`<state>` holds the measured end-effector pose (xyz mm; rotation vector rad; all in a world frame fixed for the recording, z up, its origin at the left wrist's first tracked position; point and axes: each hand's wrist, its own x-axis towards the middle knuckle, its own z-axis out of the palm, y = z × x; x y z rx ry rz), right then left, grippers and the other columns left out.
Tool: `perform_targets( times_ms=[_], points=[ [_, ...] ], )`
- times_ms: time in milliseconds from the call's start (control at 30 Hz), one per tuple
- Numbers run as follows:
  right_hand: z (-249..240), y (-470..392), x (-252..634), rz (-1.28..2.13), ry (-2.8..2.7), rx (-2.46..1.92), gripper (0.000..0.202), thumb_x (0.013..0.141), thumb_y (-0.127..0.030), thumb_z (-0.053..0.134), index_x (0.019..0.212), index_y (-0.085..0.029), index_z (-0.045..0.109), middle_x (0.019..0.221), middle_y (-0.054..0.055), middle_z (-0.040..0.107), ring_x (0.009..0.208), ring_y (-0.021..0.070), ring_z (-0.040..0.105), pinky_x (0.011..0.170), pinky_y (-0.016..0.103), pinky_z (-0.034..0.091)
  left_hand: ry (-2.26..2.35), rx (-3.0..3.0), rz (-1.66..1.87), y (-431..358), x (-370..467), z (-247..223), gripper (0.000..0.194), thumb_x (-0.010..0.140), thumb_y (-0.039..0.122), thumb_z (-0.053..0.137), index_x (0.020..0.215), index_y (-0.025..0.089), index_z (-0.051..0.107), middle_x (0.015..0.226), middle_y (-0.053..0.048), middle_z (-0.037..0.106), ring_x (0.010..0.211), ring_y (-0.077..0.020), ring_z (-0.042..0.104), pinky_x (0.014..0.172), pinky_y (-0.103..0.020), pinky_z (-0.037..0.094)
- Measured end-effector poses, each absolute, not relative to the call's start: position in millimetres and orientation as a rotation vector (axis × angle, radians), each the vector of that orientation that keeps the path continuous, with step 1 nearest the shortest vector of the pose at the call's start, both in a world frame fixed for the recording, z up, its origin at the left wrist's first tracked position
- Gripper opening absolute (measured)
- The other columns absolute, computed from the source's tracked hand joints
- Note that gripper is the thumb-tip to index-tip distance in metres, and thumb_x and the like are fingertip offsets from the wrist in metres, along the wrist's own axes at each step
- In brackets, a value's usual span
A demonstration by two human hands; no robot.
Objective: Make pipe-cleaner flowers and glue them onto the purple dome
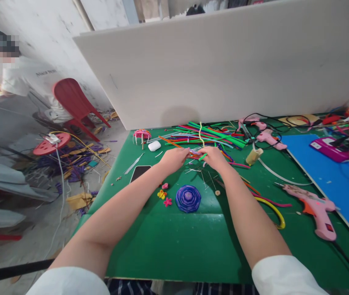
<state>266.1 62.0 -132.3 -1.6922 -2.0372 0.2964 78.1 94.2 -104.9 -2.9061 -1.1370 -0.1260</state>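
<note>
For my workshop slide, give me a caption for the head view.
Left hand and right hand at work above a green table, between colourful strips and a purple octagonal piece.

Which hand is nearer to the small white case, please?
Left: the left hand is just right of the small white case, slightly nearer the person; the right hand is farther right.
</note>
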Motion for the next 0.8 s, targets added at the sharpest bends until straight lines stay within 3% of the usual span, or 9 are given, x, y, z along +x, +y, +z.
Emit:
perform_targets(
  times_ms=[167,333,533,667,800],
  points=[
    [-133,60,281,0.213,-1.892,-1.826,0.024,0.074,-0.013,0.054,0.090,-0.019,0.070,0.086,0.006,0.070,0.080,0.0205,0.063,0.067,0.026,0.041,-1.150,-2.898,-0.114,101,73,-110,0.030,0.093,0.032,0.029,0.102,0.019,0.055,0.099,-0.007,0.064,0.094,-0.0204,0.059,0.074,-0.029,0.044],
    [-130,57,309,0.067,-1.442,-2.022,0.026,0.080,-0.031,0.053,0.090,-0.013,0.069,0.077,0.010,0.069,0.069,0.0220,0.061,0.060,0.028,0.039,-1.200,-2.886,-0.105,110,59,-115,0.028,0.092,0.032,0.032,0.097,0.019,0.056,0.098,-0.006,0.065,0.094,-0.0204,0.059,0.076,-0.030,0.045],
    [-128,53,320,-0.007,-1.179,-2.177,0.033,0.081,-0.040,0.049,0.083,-0.015,0.070,0.079,0.013,0.069,0.074,0.0249,0.060,0.058,0.029,0.036,-1.327,-2.818,-0.088,120,41,-115,0.031,0.092,0.031,0.029,0.093,0.019,0.057,0.096,-0.005,0.065,0.094,-0.0200,0.058,0.083,-0.031,0.043],
    [-117,49,316,-0.037,-1.187,-2.204,0.036,0.086,-0.040,0.040,0.094,-0.019,0.068,0.087,0.011,0.069,0.079,0.0241,0.060,0.060,0.028,0.036,-1.433,-2.766,-0.031,123,33,-119,0.029,0.091,0.030,0.030,0.091,0.019,0.057,0.095,-0.006,0.066,0.091,-0.0204,0.060,0.079,-0.030,0.044],
    [-111,47,304,0.198,-1.632,-2.215,0.028,0.083,-0.036,0.046,0.091,-0.020,0.068,0.084,0.008,0.069,0.077,0.0203,0.060,0.059,0.025,0.036,-1.519,-2.725,0.037,121,28,-124,0.030,0.090,0.032,0.031,0.088,0.018,0.058,0.089,-0.008,0.066,0.085,-0.0222,0.062,0.072,-0.031,0.046]
  ],
)
